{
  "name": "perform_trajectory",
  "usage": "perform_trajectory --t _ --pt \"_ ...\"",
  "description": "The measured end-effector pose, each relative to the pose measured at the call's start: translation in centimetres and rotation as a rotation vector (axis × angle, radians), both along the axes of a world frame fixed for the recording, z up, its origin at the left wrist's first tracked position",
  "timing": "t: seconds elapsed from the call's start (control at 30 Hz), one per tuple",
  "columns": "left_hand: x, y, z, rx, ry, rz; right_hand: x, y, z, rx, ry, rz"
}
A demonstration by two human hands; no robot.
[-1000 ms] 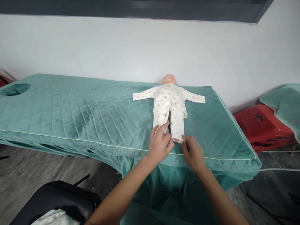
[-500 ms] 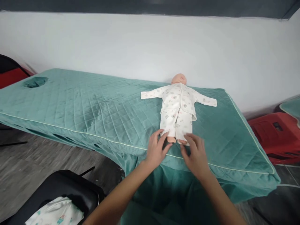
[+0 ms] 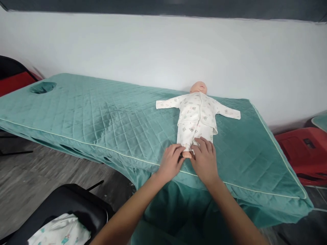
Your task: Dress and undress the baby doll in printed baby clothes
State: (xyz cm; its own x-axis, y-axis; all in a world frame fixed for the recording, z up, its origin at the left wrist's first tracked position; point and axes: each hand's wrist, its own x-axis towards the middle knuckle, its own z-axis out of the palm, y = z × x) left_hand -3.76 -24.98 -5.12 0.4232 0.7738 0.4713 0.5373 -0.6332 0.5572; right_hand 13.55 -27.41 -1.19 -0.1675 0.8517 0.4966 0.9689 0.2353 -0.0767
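Observation:
A baby doll [image 3: 198, 87] lies on its back on a teal quilted bed [image 3: 102, 119], head toward the white wall, arms spread. It wears a white printed top [image 3: 198, 110] and matching trousers [image 3: 190, 134]. My left hand [image 3: 171, 162] pinches the cuff of the doll's left-side trouser leg, where a bare foot [image 3: 187, 154] sticks out. My right hand [image 3: 204, 160] lies over the other trouser leg's end, fingers curled on the cloth and hiding that foot.
The bed has a face hole [image 3: 42, 87] at its far left end. A black chair [image 3: 68, 211] at lower left carries folded printed cloth [image 3: 60, 231]. Red stools [image 3: 304, 149] stand to the right, another red seat [image 3: 14, 80] at far left.
Both hands moved forward and closed onto the trouser cuffs; the trouser legs are pushed up slightly and one bare foot shows. The camera view shifted left, so the doll sits further right.

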Motion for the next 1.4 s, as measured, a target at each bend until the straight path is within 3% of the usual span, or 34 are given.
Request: perform_trajectory --t 0.13,0.33,0.63,0.87,1.07,1.2,1.4 --pt "0.0 0.3 0.2 -0.052 -0.018 -0.036 0.0 -0.2 -0.3 -0.004 0.008 -0.030" --pt "1.1 1.2 -0.1 -0.055 -0.020 0.156 -0.2 0.0 -0.1 0.002 0.002 -0.058" --pt "0.2 -0.8 1.0 0.016 -0.340 0.112 0.7 -2.5 0.7 0.113 0.183 0.041" --pt "0.4 -1.4 -0.2 -0.079 -0.299 0.139 0.3 -2.9 -0.1 0.053 0.182 0.028" --pt "-0.4 -1.8 0.0 -0.036 -0.185 0.207 1.0 -3.5 -0.1 0.050 0.204 0.093" --pt "-3.5 -5.8 -0.2 -0.033 -0.123 0.215 2.5 -5.4 -0.4 0.030 0.264 0.145" --pt "-8.0 -18.3 -4.5 -0.249 -0.013 0.113 3.9 -6.1 -1.7 0.042 0.452 0.063"
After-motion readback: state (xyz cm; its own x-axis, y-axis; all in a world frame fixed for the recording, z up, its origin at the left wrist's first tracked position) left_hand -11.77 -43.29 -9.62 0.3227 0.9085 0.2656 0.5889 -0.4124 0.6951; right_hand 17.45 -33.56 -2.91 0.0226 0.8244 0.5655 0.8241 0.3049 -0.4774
